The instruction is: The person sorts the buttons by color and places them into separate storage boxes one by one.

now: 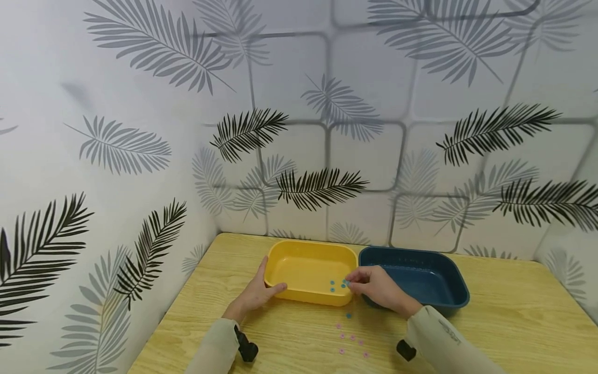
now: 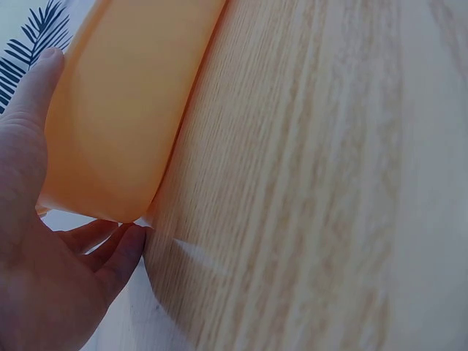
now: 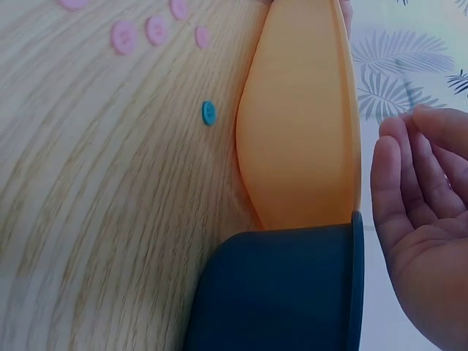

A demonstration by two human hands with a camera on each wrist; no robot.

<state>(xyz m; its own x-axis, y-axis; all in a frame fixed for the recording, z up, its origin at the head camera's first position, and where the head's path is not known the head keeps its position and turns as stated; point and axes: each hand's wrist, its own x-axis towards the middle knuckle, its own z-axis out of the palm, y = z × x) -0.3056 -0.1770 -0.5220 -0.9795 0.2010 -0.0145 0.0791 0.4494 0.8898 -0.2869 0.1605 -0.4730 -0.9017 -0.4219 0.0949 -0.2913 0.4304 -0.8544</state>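
My left hand [image 1: 256, 292] grips the yellow bin [image 1: 308, 296] at its left front corner, the thumb at the front rim and the fingers along the side. In the left wrist view, fingertips touch the bin's [image 2: 124, 110] lower edge. Over the bin's right front corner, the right hand [image 1: 379, 286] has its thumb and fingertips pinched together, with a bit of blue button [image 1: 348, 282] showing at the tips. Several small blue buttons [image 1: 332, 289] lie in the bin just left of those fingers. In the right wrist view the right hand [image 3: 424, 197] is above the rim, its fingertips hiding what they pinch.
A dark blue bin [image 1: 422, 280] stands against the yellow one on the right. One blue button [image 1: 348, 316] lies on the wooden table [image 1: 289, 337] in front, with several pink buttons [image 1: 352, 337] nearer me. A leaf-patterned wall [image 1: 299, 156] rises behind the table.
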